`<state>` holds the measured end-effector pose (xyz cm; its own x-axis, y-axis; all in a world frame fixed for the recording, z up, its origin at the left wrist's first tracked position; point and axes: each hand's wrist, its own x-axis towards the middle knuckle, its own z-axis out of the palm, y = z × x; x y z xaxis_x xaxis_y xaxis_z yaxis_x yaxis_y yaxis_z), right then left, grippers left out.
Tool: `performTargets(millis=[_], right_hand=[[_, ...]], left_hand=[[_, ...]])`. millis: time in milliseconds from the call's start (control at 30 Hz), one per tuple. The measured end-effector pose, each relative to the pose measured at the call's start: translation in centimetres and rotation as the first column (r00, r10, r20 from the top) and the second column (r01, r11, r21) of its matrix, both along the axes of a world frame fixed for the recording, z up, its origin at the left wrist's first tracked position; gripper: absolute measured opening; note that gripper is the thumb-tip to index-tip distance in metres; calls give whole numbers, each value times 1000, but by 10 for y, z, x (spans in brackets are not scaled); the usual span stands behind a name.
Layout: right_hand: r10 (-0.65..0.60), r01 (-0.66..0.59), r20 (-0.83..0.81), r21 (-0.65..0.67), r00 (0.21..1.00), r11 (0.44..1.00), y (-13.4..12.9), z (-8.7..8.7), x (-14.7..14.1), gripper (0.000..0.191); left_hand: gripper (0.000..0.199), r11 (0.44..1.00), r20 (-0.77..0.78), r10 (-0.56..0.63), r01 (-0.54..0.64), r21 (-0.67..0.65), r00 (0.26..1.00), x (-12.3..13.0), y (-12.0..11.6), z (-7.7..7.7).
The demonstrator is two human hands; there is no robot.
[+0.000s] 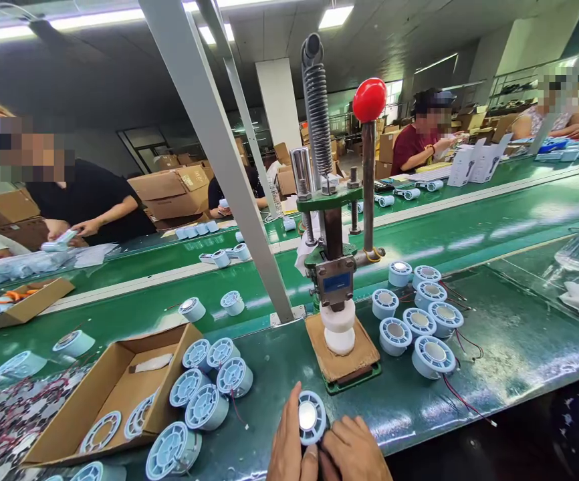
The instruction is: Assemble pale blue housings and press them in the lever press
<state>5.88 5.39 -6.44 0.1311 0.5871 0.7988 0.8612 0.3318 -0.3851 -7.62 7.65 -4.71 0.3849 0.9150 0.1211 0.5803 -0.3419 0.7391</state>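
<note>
My left hand [289,441] is wrapped round the left side of a light blue round fan housing [313,417], tilted with its bright silver disc facing up. At the housing's lower right edge is my right hand [354,449], its fingers curled in close to the rim; what they pinch is hidden. Just beyond the hands stands a hand press [336,280] with a red ball knob [370,99]. Its white round pressing head sits over a brown board [343,371]. To the right, several similar housings [434,356] with silver discs trail thin wires.
On the left, several open-spoked blue housings [169,449] stand beside a cardboard box [103,394] holding loose rings. A pile of wired parts [13,421] lies farther left. A slanted metal post [219,147] rises behind the bench. Co-workers sit across the green conveyor [209,284].
</note>
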Motion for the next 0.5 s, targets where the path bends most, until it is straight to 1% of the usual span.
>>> performTargets(millis=[100, 267, 500], right_hand=[[21, -23, 50, 25, 999, 999, 0, 1, 3, 34], [-20, 6, 128, 113, 992, 994, 3, -2, 3, 38], [-45, 5, 239, 163, 970, 987, 10, -4, 5, 37]], left_hand=[[54, 1000, -11, 26, -26, 15, 1000, 1, 0, -2], [54, 998, -37, 40, -39, 41, 999, 2, 1, -7], [55, 996, -36, 75, -73, 55, 997, 5, 4, -11]])
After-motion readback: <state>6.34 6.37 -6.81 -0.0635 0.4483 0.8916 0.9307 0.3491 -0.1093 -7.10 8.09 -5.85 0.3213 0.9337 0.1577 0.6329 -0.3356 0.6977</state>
